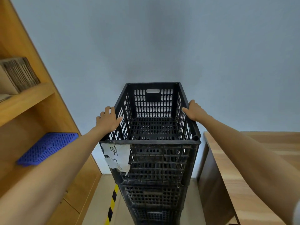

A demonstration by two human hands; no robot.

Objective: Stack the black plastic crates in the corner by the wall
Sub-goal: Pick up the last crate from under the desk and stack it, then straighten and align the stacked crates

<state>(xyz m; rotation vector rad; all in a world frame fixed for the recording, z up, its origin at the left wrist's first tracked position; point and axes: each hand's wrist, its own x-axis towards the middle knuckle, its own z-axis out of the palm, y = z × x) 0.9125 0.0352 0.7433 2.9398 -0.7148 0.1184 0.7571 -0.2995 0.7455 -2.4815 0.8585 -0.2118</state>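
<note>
A stack of black perforated plastic crates stands against the grey wall, between a shelf unit and a desk. The top crate (pixel 155 158) is empty and has a torn white paper label (pixel 117 155) with handwriting on its near face. At least two more crates (pixel 154 198) sit under it. My left hand (pixel 108 119) grips the top crate's left rim, thumb inside. On the right rim rests my right hand (pixel 194 111), with its fingers curled over the edge.
A wooden shelf unit (pixel 32 98) rises on the left, holding flattened cardboard (pixel 17 73) and a blue plastic grid tray (pixel 47 147). A wooden desk (pixel 240 176) stands on the right. Yellow-black hazard tape (pixel 112 207) runs along the floor.
</note>
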